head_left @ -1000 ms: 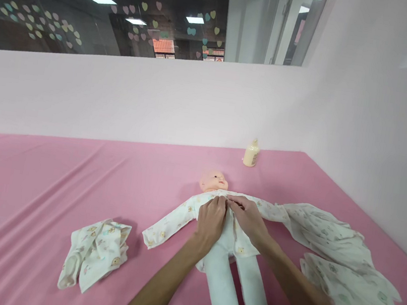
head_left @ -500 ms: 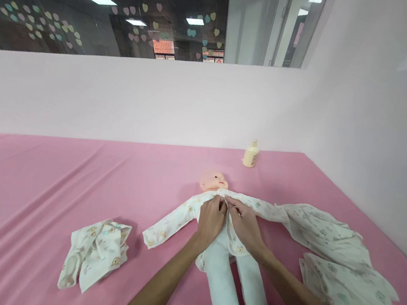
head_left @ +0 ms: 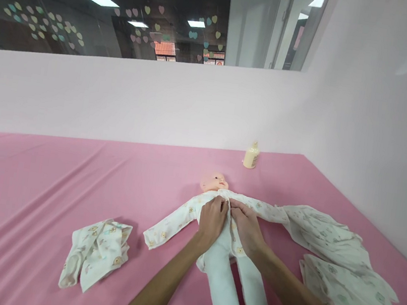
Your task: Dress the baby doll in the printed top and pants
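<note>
A baby doll (head_left: 215, 182) lies on its back on a pink sheet (head_left: 47, 175), its feet toward me. It wears a white printed long-sleeved baby shirt (head_left: 178, 220) with the sleeves spread out, and pale blue-white trousers (head_left: 223, 288). At the upper chest, my left hand (head_left: 212, 220) is closed on one front edge of the shirt. My right hand (head_left: 248, 228) pinches the other edge close beside it. The fingertips of both hands nearly meet just below the neckline. Any fastener between them is too small to make out. Lower down, the shirt front hangs apart.
Left of the doll lies a folded printed baby garment (head_left: 96, 254). A crumpled white printed cloth (head_left: 353, 277) spreads on the right, touching the shirt's sleeve end. Near the back wall (head_left: 138, 102) stands a cream pump bottle (head_left: 251, 155). Another wall (head_left: 376, 122) bounds the right side.
My right hand's fingers have shifted slightly at the shirt edge and look more drawn together. The left hand keeps its hold, and the doll lies as before.
</note>
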`<state>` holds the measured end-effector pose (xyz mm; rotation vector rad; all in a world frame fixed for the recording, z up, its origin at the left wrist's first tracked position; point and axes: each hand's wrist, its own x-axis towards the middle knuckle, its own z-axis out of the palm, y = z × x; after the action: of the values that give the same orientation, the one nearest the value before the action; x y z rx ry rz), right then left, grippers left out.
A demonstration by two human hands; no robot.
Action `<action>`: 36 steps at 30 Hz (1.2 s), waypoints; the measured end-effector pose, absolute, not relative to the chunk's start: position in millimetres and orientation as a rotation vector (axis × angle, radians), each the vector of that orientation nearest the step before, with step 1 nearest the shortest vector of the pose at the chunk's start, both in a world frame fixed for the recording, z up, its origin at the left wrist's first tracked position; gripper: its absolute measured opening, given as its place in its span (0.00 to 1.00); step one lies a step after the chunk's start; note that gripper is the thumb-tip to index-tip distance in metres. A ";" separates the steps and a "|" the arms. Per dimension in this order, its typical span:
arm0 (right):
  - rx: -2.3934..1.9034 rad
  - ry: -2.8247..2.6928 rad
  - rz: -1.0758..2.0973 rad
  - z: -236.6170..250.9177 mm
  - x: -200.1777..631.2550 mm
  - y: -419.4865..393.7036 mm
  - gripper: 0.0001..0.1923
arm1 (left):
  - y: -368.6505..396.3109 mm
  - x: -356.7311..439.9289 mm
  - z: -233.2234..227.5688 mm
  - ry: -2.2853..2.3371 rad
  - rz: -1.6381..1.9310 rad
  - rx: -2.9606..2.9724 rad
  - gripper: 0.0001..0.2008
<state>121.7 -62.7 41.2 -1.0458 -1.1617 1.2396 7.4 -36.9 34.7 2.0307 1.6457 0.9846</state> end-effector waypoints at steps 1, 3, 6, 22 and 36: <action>-1.045 -1.151 1.253 40.7 121.7 -62.4 0.18 | -37.3 7.6 33.6 1.644 0.990 2.049 0.14; -1.051 -1.153 1.257 39.7 121.4 -61.5 0.18 | -38.0 8.0 31.1 1.637 1.013 2.082 0.14; -1.092 -1.190 1.199 39.2 120.1 -61.5 0.19 | -39.4 8.9 27.8 1.629 1.056 2.111 0.13; -1.247 -1.389 0.796 21.3 112.0 -68.1 0.24 | -38.4 7.6 25.2 1.534 1.188 1.973 0.11; -1.245 -1.365 0.869 25.8 108.6 -68.2 0.22 | -21.0 -20.3 37.7 1.130 1.029 1.325 0.14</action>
<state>108.6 -68.2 25.8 -1.2447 -1.3647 0.8693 -20.3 -21.0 37.7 1.3253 1.1296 1.0291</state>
